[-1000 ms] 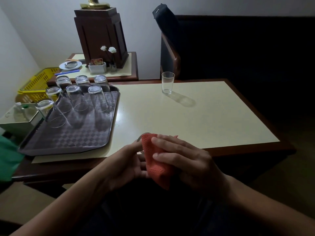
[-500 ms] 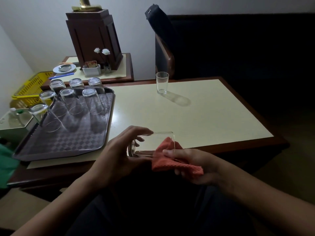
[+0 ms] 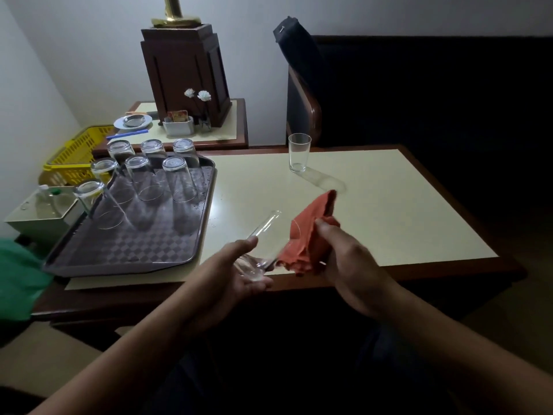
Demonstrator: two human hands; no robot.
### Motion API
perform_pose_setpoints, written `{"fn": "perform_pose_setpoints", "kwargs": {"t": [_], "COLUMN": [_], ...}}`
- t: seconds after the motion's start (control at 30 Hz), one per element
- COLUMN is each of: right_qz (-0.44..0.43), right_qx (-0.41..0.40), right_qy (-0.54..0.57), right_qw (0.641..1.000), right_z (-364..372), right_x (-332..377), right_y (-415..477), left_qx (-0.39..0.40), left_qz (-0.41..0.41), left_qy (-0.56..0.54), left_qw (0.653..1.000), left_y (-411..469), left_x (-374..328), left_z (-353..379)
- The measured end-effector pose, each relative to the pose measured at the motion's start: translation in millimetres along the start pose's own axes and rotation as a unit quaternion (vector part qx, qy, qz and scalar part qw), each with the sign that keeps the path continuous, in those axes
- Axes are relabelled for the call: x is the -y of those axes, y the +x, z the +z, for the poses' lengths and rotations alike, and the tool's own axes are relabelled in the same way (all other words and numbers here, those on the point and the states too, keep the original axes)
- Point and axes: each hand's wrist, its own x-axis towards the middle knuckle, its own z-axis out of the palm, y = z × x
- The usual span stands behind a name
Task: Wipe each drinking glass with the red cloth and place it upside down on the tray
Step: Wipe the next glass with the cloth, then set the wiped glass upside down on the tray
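Tabletop [image 3: 389, 211], cream, is bearing a tray [image 3: 119, 253] in a dim room; left hand [image 3: 236, 274] is holding a glass [image 3: 264, 233], right hand [image 3: 348, 262] gripping red cloth [image 3: 308, 235].

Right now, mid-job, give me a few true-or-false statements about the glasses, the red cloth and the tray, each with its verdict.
1. Seven upside-down clear drinking glasses stand on the dark checked plastic tray. True.
2. The red woven cloth lies on the tray. False: the right hand grips it above the near part of the cream table top.
3. One upright clear glass stands on the far side of the table top. True.
4. The left hand is empty. False: it holds a tilted clear glass beside the cloth.
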Motion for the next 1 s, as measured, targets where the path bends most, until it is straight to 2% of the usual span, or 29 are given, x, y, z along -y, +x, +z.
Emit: {"fn": "perform_pose_setpoints", "kwargs": {"t": [0.07,0.13,0.2,0.27,0.37,0.47,0.57,0.77,0.9,1.0], "right_qz": [-0.049,-0.1,-0.131,-0.138,-0.11,-0.108,-0.115,-0.13,-0.118,-0.102], "right_qx": [0.002,-0.02,-0.04,-0.055,-0.102,-0.075,-0.015,-0.025,-0.029,-0.019], "right_qy": [-0.09,-0.191,-0.247,-0.249,-0.192,-0.186,-0.191,-0.181,-0.174,-0.187], "right_qw": [0.995,0.976,0.959,0.957,0.97,0.974,0.975,0.975,0.977,0.977], "right_z": [14,21,24,25,25,31,41,51,50,50], "right_x": [-14,-26,-32,-30,-18,-14,-12,-13,-20,-23], "right_y": [-4,-14,-19,-15,8,23,30,68,89,99], "left_qx": [0.016,-0.023,-0.054,-0.048,-0.049,-0.088,-0.154,-0.282,-0.323,-0.331], "left_qz": [-0.008,0.02,0.048,0.055,0.089,0.169,0.225,0.267,0.249,0.196], "left_qy": [-0.021,0.008,0.033,0.061,0.176,0.243,0.291,0.408,0.511,0.629], "left_qw": [1.0,0.999,0.997,0.995,0.979,0.951,0.917,0.826,0.757,0.675], "left_y": [1,4,4,1,-4,2,17,25,44,67], "left_x": [8,16,16,12,6,-6,-26,-67,-98,-122], "left_z": [6,10,14,13,5,-8,-35,-95,-140,-168]}}
